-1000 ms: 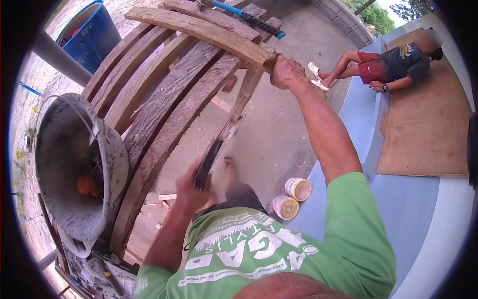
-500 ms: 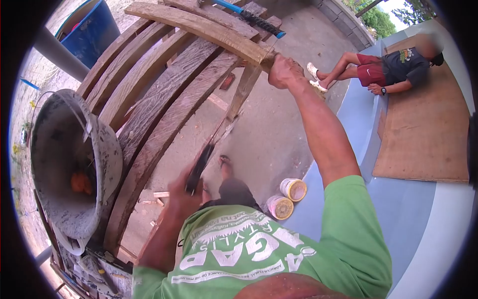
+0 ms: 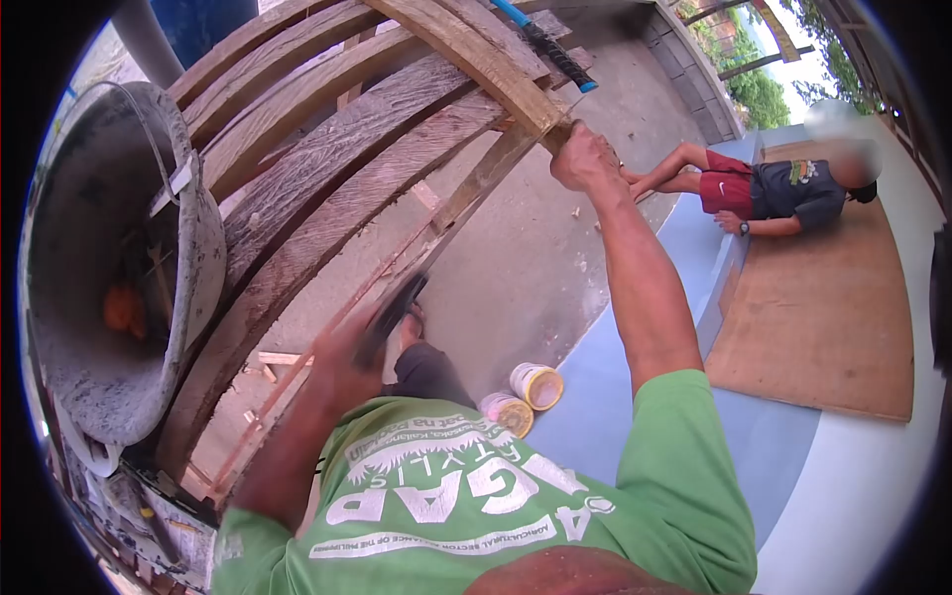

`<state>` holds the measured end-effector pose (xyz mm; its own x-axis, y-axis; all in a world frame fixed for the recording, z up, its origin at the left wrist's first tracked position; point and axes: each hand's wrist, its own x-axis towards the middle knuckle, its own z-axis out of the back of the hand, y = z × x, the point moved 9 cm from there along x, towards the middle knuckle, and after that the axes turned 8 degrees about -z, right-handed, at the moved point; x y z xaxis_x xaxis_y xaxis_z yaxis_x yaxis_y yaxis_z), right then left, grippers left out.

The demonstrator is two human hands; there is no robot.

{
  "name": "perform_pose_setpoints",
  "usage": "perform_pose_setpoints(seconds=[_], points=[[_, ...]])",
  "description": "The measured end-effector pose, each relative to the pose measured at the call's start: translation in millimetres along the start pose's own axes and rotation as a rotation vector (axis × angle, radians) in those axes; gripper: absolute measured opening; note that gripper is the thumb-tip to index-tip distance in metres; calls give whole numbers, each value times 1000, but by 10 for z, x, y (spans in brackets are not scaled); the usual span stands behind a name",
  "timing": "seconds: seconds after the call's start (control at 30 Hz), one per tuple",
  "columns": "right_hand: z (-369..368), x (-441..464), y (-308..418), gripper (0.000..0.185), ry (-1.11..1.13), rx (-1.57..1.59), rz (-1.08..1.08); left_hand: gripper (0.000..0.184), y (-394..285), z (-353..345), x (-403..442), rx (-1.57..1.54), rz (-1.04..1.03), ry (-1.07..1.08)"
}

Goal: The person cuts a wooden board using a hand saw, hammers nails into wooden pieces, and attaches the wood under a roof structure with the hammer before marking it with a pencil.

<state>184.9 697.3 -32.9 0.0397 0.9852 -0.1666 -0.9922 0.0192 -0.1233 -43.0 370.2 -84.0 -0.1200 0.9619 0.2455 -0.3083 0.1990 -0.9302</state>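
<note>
My left hand (image 3: 342, 347), blurred by motion, is closed round the black handle of a handsaw (image 3: 395, 312). Its blade, seen nearly edge-on, points up towards the end of a light wooden board (image 3: 486, 74). My right hand (image 3: 585, 159) grips the end of that board, which lies across a row of curved-looking wooden slats (image 3: 327, 149). Beneath the board's end, a narrower strip of wood (image 3: 486, 174) slants down. Where exactly the blade meets the wood cannot be made out. A tool with a blue shaft and black grip (image 3: 555, 55) rests on the slats near the board.
A cement-stained bucket (image 3: 203, 258) with something orange inside stands at left. Behind it is a blue container (image 3: 203, 30). Two small tubs (image 3: 535, 387) stand on the floor. At right, a person (image 3: 783, 193) sits by a brown wooden panel (image 3: 813, 307).
The view has shifted, moving the bucket and tubs left in the picture. My left hand and saw handle are more blurred. My right hand still grips the board's end.
</note>
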Motion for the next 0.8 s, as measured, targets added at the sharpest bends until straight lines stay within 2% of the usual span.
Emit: perform_pose_setpoints(seconds=[0.03,0.07,0.1,0.13,0.23,0.27,0.3,0.33,0.37,0.43,0.53,0.57,0.6,0.63,0.73,0.77,0.8], points=[[-21,-26,5,44,8,1,19,43,93,-221,341,-77,23,16],[-12,-39,32,44,7,8,40,40,233,-496,778,27,-55,0],[20,-25,58,44,2,18,58,39,188,-725,1282,-36,-143,-52],[-214,199,3,43,-32,-45,155,41,112,-925,1662,-71,-138,4],[-161,156,13,45,-2,-40,116,41,34,-866,1555,-35,-73,17],[-85,143,52,45,-14,-14,89,42,63,-671,1213,-60,-136,-52],[8,48,60,46,-16,11,54,47,196,-501,767,-15,-79,-23],[28,-29,22,46,-8,32,10,50,203,-282,345,-101,-57,-7],[22,-26,24,46,3,25,4,50,109,-90,56,-28,-88,-8],[-7,0,0,45,27,-5,-9,48,210,99,-373,-102,219,30],[3,-14,13,44,12,24,14,45,210,-288,405,-27,59,146],[10,-17,14,44,3,40,19,42,405,-550,790,48,-108,-2],[-22,40,40,44,10,31,45,42,304,-793,1348,-73,-135,3],[-94,86,52,44,24,20,69,42,133,-949,1747,-60,-2,134],[-16,-38,15,44,38,7,36,44,188,-905,1516,-1,-87,17],[39,-53,39,43,31,16,17,45,286,-712,1123,-21,-147,-30],[54,-52,36,43,23,25,9,47,400,-498,652,-16,-57,-16]])
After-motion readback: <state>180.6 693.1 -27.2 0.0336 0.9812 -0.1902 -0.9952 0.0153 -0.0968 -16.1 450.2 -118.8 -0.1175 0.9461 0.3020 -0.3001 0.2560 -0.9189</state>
